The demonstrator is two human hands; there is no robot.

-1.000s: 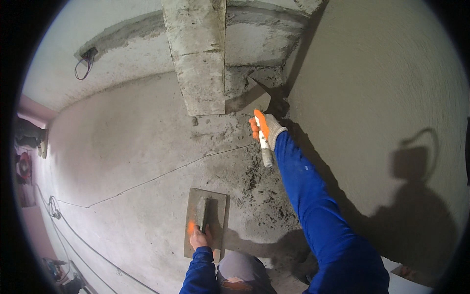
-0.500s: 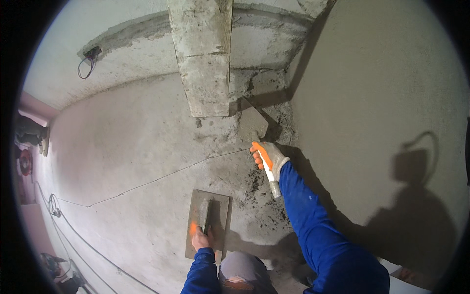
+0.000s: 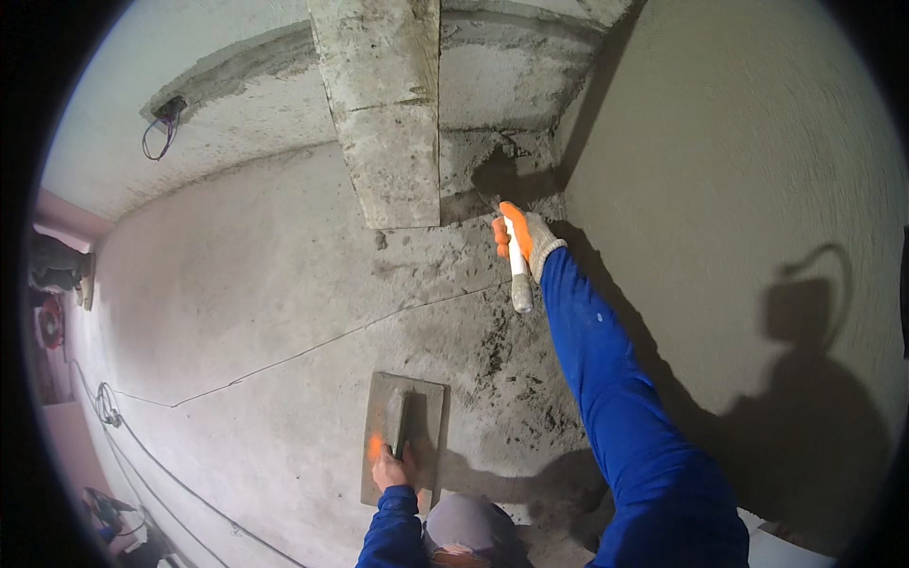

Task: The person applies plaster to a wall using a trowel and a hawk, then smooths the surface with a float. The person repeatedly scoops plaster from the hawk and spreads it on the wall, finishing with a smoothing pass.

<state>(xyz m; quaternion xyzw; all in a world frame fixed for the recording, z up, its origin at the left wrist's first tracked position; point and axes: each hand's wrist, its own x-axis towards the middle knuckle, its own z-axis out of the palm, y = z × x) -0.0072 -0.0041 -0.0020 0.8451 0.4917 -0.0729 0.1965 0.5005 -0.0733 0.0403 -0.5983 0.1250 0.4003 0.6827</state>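
My right hand (image 3: 523, 237), in a light glove with orange palm and fingers, is closed round the white handle of a trowel (image 3: 518, 270). The trowel's blade points away toward the wall's foot, where it is dark in shadow and hard to make out. Loose grey mortar (image 3: 511, 360) lies scattered on the floor below that hand. Nearer to me, my left hand (image 3: 391, 468) grips the handle of a rectangular plastering float (image 3: 380, 409); orange shows at its fingers. The float is face down, low over or on the floor; I cannot tell which.
A mortar-stained board (image 3: 388, 142) leans at the far wall, left of the trowel. Plastered wall (image 3: 757, 142) rises on the right, with my shadow on it. Wires (image 3: 159, 137) hang from a wall box. Cables (image 3: 170, 473) run along the left. A grey rounded shape (image 3: 469, 525) is at the bottom.
My right hand has moved away from me with the trowel, toward the wall's foot, and the blade has gone into shadow. The left hand and float have hardly moved.
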